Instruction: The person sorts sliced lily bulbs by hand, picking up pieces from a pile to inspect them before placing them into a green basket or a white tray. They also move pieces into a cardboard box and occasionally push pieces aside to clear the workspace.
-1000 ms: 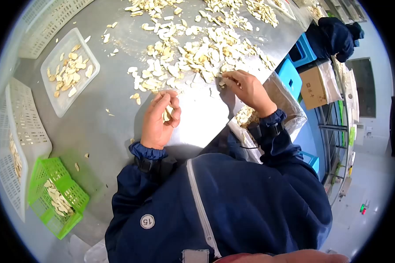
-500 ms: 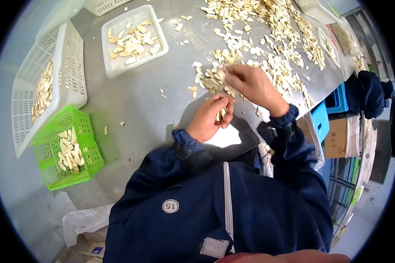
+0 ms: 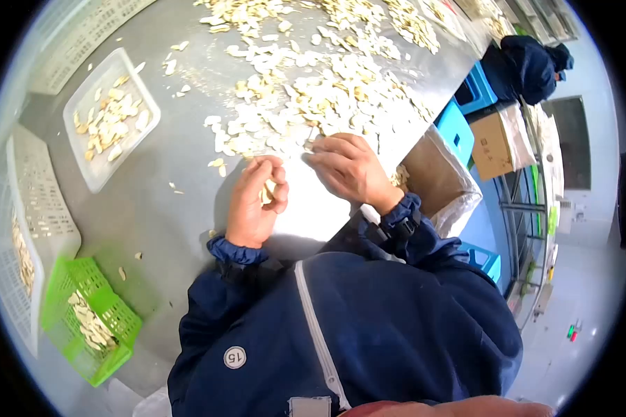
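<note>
My left hand (image 3: 256, 201) is curled, palm inward, around several pale dried slices (image 3: 267, 191) that show between thumb and fingers. Beside it, my right hand (image 3: 351, 170) is palm down at the near edge of a spread of slices (image 3: 334, 90). Its fingers are bent together with the tips low at the tabletop; what lies under them, if anything, is hidden. A few loose slices (image 3: 218, 165) lie just beyond my left hand.
On the left stand a clear plastic tray (image 3: 154, 111) of slices, a white slotted basket (image 3: 52, 187) and a green basket (image 3: 125, 316) with slices. Past the metal table's right edge are a lined box (image 3: 459, 198), blue stools (image 3: 455, 128), a carton (image 3: 497, 142) and another person (image 3: 528, 66).
The view has turned right, so the baskets and tray sit further left. My right hand has come down from above the slices to the table's near side. My left hand still holds slices.
</note>
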Motion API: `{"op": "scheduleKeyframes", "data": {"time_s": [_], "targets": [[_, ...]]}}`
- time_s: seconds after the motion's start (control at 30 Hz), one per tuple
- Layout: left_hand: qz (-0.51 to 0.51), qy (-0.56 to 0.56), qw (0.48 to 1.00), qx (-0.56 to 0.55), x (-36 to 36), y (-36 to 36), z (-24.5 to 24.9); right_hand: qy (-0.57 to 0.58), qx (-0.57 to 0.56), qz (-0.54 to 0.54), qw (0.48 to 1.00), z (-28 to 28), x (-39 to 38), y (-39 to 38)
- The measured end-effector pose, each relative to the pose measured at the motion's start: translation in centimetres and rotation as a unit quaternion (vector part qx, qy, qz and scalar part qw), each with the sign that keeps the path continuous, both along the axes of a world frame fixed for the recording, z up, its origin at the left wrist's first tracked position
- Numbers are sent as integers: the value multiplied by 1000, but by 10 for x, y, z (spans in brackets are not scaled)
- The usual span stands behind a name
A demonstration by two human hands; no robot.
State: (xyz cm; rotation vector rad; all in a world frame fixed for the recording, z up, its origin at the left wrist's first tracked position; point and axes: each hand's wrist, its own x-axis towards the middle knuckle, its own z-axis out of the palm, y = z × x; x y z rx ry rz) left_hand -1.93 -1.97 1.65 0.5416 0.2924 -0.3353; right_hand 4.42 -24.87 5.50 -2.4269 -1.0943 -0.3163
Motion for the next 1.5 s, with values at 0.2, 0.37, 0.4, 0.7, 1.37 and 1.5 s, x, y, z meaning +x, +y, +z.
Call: {"op": "scheduleKeyframes", "data": {"time_s": [0.2, 0.37, 0.4, 0.7, 1.37, 1.5], "targets": [[-3, -17, 1000, 15, 0, 0, -4, -30, -32, -214, 976, -11, 14, -83], [0, -13, 999, 31, 0, -1, 1, -15, -18, -331, 943, 0, 41, -92], [1, -15, 999, 35, -1, -1, 1, -24, -20, -336, 941, -2, 48, -93], [-8, -7, 1000, 18, -1, 1, 0, 163, -10, -339, 926, -4, 68, -92], [2, -41, 999, -16, -3, 4, -6, 49, 85, 87, 991, 50, 70, 120], [4, -33, 999, 3, -2, 2, -1, -10, -8, 37, 999, 11, 43, 47]]}}
